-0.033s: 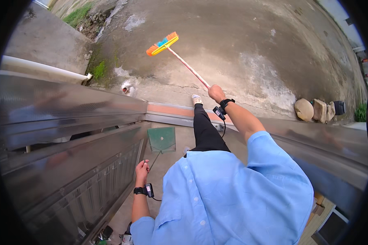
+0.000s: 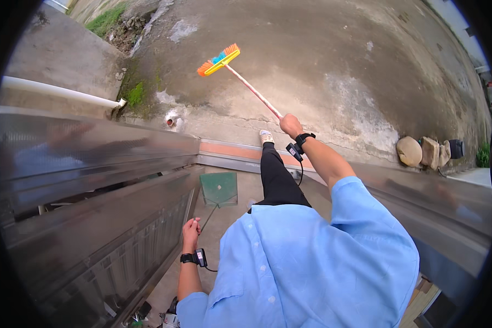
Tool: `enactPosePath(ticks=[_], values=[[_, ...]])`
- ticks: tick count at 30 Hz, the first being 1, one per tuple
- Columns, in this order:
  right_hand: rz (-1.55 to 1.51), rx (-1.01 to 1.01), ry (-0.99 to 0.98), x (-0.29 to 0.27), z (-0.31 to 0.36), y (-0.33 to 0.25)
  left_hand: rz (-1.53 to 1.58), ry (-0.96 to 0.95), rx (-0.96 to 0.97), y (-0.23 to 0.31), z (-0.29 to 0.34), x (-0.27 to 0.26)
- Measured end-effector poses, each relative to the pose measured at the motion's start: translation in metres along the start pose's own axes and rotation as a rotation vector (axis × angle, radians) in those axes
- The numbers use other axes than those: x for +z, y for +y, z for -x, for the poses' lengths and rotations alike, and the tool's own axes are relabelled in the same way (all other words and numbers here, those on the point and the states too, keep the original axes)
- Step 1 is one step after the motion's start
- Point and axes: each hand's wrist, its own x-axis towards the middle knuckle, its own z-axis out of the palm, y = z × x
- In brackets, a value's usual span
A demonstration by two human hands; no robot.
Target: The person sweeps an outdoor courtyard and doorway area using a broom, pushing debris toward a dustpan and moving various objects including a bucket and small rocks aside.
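Note:
My right hand [image 2: 291,126] is closed around the handle of a broom [image 2: 252,89], arm stretched out ahead. The broom's yellow head with orange and blue bristles [image 2: 219,60] is over the concrete outside the doorway, bristles facing away from me. Whether they touch the ground I cannot tell. Lower on the left, my left hand [image 2: 191,232] grips the thin rod handle of a green dustpan [image 2: 219,188]. That pan is inside the threshold, near the left door panel. Both wrists wear black bands with small cabled devices.
A metal door sill with an orange strip [image 2: 229,150] crosses in front of me; one foot in a light shoe [image 2: 265,136] is beyond it. Metal door panels [image 2: 93,218] flank me. Outside are a white pipe [image 2: 60,91], a short drain pipe [image 2: 170,121] and several stones [image 2: 409,151].

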Motion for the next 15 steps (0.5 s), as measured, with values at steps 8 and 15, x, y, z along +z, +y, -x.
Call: enactPosePath(ticks=[8, 15], values=[[0.143, -0.176, -0.112, -0.104, -0.162, -0.163, -0.014, 0.132, -0.158, 0.164, -0.052, -0.003], [0.409, -0.325, -0.19, -0.153, -0.233, -0.299, 0.147, 0.077, -0.214, 0.235, -0.097, 0.041]])
